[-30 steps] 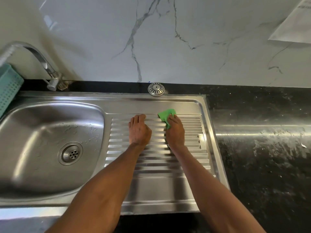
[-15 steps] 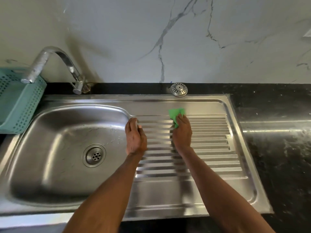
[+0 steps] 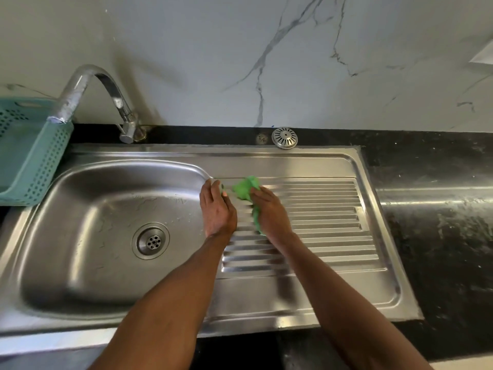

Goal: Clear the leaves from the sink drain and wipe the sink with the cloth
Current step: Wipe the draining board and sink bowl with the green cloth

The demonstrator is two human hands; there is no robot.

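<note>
A green cloth (image 3: pixel 244 190) lies bunched on the ribbed steel drainboard (image 3: pixel 320 209), close to the basin's right rim. My right hand (image 3: pixel 270 213) presses down on the cloth and holds it. My left hand (image 3: pixel 217 209) rests beside it at the basin edge, its fingertips touching the cloth's left end. The steel sink basin (image 3: pixel 93 209) is on the left, with its round drain (image 3: pixel 150 241) bare. No leaves show in the drain.
A curved steel tap (image 3: pixel 93 84) arches over the basin's back left. A teal perforated basket (image 3: pixel 26 153) sits at the far left. A loose round strainer cap (image 3: pixel 285 138) lies on the black counter (image 3: pixel 440 209) behind the drainboard.
Both hands slid left along the drainboard toward the basin, taking the cloth with them. The left hand now touches the cloth. The view also shifted left, showing more basin and tap.
</note>
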